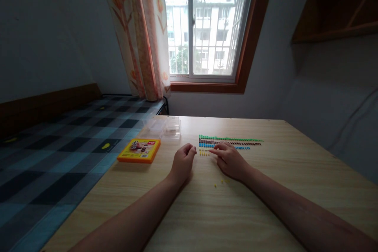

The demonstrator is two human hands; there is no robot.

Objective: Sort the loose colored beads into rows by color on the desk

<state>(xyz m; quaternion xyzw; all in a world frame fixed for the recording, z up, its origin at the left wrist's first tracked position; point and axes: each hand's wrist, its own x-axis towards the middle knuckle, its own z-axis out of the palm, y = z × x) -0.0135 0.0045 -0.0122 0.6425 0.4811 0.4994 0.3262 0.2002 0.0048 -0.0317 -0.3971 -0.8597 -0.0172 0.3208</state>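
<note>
My left hand (183, 162) rests on the table in a loose fist, left of the rows of small pieces; what it holds, if anything, is hidden. My right hand (232, 160) reaches over the rows with its index finger stretched out and its thumb apart. That fingertip is at the right end of a short double row of tiny yellow pieces (202, 152). Behind lie long rows of small green pieces (220, 138), brown pieces (208, 141) and blue pieces (204, 145), the nearer ones partly covered by my right hand. A few loose yellow pieces (215, 186) lie nearer to me.
A yellow-orange box (139, 150) with a printed lid lies at the table's left edge. Clear plastic cases (165, 128) stand behind it. The wooden table (177, 220) adjoins a bed with a checked cover (73, 153). A window and curtain are beyond.
</note>
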